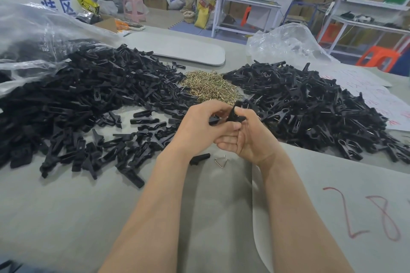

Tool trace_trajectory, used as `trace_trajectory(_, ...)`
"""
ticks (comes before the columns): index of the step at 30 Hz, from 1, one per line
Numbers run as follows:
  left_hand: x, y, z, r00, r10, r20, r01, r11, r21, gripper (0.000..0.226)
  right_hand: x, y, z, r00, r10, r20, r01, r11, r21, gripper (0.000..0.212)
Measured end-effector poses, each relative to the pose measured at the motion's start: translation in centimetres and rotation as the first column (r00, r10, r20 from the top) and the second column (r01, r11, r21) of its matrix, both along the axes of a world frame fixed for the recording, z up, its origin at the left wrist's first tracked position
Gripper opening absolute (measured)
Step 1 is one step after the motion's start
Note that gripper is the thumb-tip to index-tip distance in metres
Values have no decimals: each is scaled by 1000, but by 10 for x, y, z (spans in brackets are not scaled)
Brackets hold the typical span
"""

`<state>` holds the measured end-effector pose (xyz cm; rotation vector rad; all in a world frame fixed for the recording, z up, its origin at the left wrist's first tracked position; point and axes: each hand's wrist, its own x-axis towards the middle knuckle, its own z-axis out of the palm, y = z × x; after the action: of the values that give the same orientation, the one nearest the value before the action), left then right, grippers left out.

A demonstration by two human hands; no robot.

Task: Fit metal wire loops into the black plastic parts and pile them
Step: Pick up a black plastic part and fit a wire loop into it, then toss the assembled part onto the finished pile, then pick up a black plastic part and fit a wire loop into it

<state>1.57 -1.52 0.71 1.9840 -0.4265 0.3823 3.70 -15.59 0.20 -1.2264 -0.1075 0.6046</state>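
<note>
My left hand [199, 125] and my right hand [248, 135] meet above the table's middle and together grip one black plastic part [233, 114], fingers curled round it. Whether a wire sits in that part is hidden. A heap of brass-coloured wire loops [209, 87] lies just beyond the hands. A big pile of plain black parts [84, 99] spreads on the left. On the right lies a pile of black parts with wire loops [310, 106]. A single wire loop [221, 160] and one loose black part [199, 158] lie on the table under my wrists.
Grey table cover [66, 217] with red writing [366, 215] near my right arm. Clear plastic bags at the far left [33, 35] and far right [286, 42]. A grey oval board [184, 51] lies behind the piles. White paper sheets [363, 86] at the right edge.
</note>
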Motion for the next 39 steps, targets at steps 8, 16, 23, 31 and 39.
trace_trajectory(8, 2, 0, 3, 998, -15, -56, 10, 996, -87, 10, 0, 5, 3, 997, -68, 37, 70, 995, -74, 54)
trace_trajectory(16, 9, -1, -8, 982, 104, -161, -65, 971, 229, 33, 6, -14, 17, 881, -198, 430, 396, 806, -440, 11)
trace_trajectory(23, 14, 17, -8, 805, 570, -166, -556, 822, 125, 35, 30, -23, 39, 507, -797, 329, 807, 572, 145, 85)
trace_trajectory(31, 16, 7, -23, 785, 592, -182, -425, 729, 536, 38, 18, 29, -8, 853, 175, 492, 436, 281, -855, 39)
trace_trajectory(39, 18, -1, -28, 802, 583, -128, -433, 716, 548, 18, 22, 35, -11, 870, 142, 472, 428, 256, -867, 37)
